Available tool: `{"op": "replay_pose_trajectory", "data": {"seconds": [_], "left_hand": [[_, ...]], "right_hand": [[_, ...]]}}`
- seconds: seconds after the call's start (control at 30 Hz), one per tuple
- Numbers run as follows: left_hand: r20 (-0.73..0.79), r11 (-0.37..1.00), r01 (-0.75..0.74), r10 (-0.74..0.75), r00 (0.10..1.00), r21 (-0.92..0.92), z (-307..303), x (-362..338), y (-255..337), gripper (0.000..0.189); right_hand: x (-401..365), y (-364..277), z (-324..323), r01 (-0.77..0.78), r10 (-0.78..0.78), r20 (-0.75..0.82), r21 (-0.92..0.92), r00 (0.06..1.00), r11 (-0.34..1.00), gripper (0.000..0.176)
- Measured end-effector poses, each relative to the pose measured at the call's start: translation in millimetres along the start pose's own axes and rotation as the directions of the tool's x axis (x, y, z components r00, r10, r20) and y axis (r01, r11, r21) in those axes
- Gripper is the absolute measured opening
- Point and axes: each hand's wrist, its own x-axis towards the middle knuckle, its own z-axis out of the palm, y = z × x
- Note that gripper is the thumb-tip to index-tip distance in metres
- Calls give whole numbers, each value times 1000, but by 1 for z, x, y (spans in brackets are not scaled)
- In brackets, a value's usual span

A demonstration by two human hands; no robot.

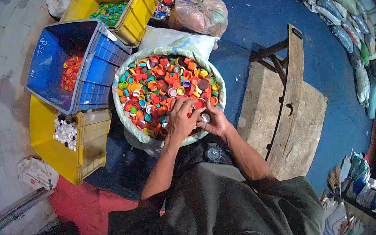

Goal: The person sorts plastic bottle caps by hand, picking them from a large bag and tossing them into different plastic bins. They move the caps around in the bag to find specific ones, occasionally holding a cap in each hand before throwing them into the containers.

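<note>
A wide round sack with a rolled pale-green rim (217, 77) stands in front of me, full of plastic bottle caps (155, 86) in orange, red, green, yellow, white and other colours. Over its near side, my left hand (182, 122) has bent fingers closed by an orange-red cap, partly hidden beneath them. My right hand (217, 122) is close beside it, curled palm-up around a few caps. A white cap (205, 118) shows in that palm and a red cap (199, 104) lies at its fingertips. The two hands' fingertips nearly meet.
On the left, a blue crate (107, 56) holds orange caps, a tilted yellow crate (93, 143) white ones, and another yellow crate (138, 21) green ones. A tied bag (199, 12) sits behind. A wooden bench (292, 107) stands at right; filled sacks (334, 15) line the far right.
</note>
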Motion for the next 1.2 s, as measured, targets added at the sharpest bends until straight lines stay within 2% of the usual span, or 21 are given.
{"op": "replay_pose_trajectory", "data": {"seconds": [0.23,0.4,0.47,0.53,0.6,0.63,0.7,0.8,0.9,0.93,1.03,1.07,1.2], "left_hand": [[32,976,-178,176,984,127,2,-8,-13,19],[-73,992,-102,107,992,71,6,-10,-18,11],[-154,995,-101,103,983,22,2,-6,-22,11],[-257,981,140,-171,951,-135,5,-10,-41,15],[-283,875,325,-435,855,-360,3,-13,-62,24],[-281,837,420,-522,806,-351,-5,-15,-63,23],[-448,844,480,-535,716,-242,-3,-23,-82,26],[-355,874,483,-437,827,50,-7,-37,-90,32],[-233,950,272,-233,944,154,6,-37,-82,38],[-165,947,295,-273,948,129,10,-35,-77,44],[-77,881,369,-363,928,296,22,-26,-73,49],[-66,867,355,-356,932,350,27,-25,-77,53],[-48,843,378,-390,919,383,32,-21,-76,52]], "right_hand": [[0,-2,6,-2,1,-14,-73,1000,997,41],[4,1,5,-20,-4,-111,-219,994,976,40],[4,1,5,-27,4,-111,-210,994,977,40],[3,1,4,-18,-4,-109,-201,994,979,42],[-1,-3,1,9,-29,-105,-192,994,981,46],[-4,-3,0,27,-54,-146,-179,988,984,45],[-9,-6,0,67,-101,-226,-154,969,986,44],[-14,-12,-11,71,-85,-204,-72,975,995,36],[-14,-15,-17,81,-86,-173,-35,981,996,34],[-16,-17,-10,86,-91,-155,-38,984,996,34],[-14,-20,-12,88,-91,-167,-23,982,996,33],[-12,-21,-15,89,-90,-182,-15,979,996,32],[-15,-29,-6,89,-90,-98,-14,991,996,31]]}}
